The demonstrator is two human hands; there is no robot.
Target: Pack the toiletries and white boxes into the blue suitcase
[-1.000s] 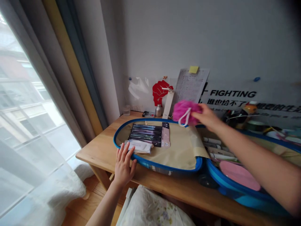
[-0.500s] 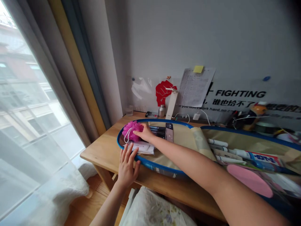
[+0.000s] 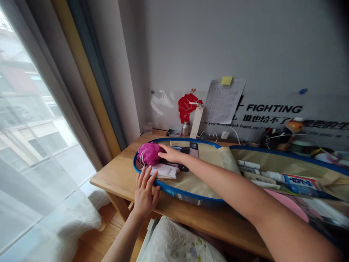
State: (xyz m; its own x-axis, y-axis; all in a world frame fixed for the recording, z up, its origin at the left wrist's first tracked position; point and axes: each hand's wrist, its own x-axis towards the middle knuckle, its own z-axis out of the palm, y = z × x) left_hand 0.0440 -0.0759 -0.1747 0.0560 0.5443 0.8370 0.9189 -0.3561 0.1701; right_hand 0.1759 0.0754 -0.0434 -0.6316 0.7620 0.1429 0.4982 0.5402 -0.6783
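A magenta mesh bath pouf [image 3: 148, 153] with a white cord sits in the left end of an unfolded, blue-rimmed bag [image 3: 188, 197] with beige lining. My right hand [image 3: 171, 154] reaches in from the right, its fingertips at the pouf's right side and its fingers apart. Spread over the bag's near left rim is my left hand [image 3: 145, 191], open and holding nothing. Between the hands lies a white flat packet [image 3: 164, 171]. Dark slim items in a package [image 3: 193, 149] lie partly hidden behind and under my right hand.
In the bag's right half lie white tubes [image 3: 248, 165], a toothpaste box [image 3: 301, 181] and a pink oval item [image 3: 286, 203], partly covered by my right arm. A white lamp [image 3: 196, 122], a small bottle [image 3: 185, 128] and a charger [image 3: 225, 135] stand along the wall. Curtains [image 3: 89, 72] hang left.
My right hand's grip on the pouf has loosened, and its fingers have drawn back to the pouf's right edge. The pouf sits slightly farther left. My left hand stays on the rim.
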